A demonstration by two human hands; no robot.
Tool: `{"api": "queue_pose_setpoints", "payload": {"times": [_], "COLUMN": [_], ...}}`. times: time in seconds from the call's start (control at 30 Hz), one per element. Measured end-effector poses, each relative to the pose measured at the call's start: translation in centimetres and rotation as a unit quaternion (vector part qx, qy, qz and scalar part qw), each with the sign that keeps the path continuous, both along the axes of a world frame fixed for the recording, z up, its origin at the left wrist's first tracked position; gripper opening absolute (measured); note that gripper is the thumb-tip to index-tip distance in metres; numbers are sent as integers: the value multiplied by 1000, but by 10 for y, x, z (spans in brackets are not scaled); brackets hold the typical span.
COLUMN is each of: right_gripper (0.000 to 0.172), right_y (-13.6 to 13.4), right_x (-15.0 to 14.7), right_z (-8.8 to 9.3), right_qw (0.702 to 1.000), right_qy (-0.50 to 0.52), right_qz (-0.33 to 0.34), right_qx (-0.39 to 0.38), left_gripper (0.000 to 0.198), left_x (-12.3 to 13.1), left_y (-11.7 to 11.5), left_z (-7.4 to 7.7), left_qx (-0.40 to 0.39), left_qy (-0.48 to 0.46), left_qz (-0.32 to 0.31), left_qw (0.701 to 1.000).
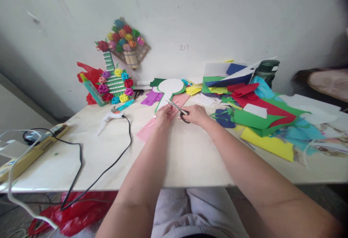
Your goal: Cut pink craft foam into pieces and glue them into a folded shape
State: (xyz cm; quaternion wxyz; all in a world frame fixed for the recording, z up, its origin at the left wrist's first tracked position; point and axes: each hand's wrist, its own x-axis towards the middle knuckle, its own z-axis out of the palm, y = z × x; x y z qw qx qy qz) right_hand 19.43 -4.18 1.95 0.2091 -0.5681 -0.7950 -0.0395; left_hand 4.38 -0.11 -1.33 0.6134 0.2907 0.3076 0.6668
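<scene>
My right hand point(196, 115) grips a pair of scissors point(185, 117) with dark handles, their blades parted and pointing up and left. Close to the blades, my left hand point(165, 115) has its fingers pinched together around something thin and pale that is too small to make out. Just beyond both hands lies a white cut-out point(171, 85) with a round head and a long stem, edged in green. Pink paper point(146, 129) spreads on the table to the left of my left hand, and small pale scraps lie beneath the fingers.
A white glue gun point(110, 118) and its black cord lie left, near a yellow power strip point(40, 153). A guitar-shaped paper-flower craft point(116, 84) and a glue bottle point(94, 91) lean at the back. Coloured paper point(252, 120) and a dark green bottle point(266, 72) fill the right.
</scene>
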Motion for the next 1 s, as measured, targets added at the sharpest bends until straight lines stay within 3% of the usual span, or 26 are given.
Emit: {"api": "queue_pose_setpoints", "payload": {"times": [0.63,1.0], "right_gripper": [44,44], "right_y": [0,-1], "right_x": [3,2], "right_z": [2,3], "right_qw": [1000,1000], "right_qy": [-7,-3], "right_qz": [6,9], "right_qx": [2,0], "left_gripper": [7,6], "left_x": [2,0], "left_y": [-3,0], "left_z": [3,1], "left_qx": [12,-2], "left_qy": [-14,-29], "left_qz": [28,9], "left_qw": [999,1000]}}
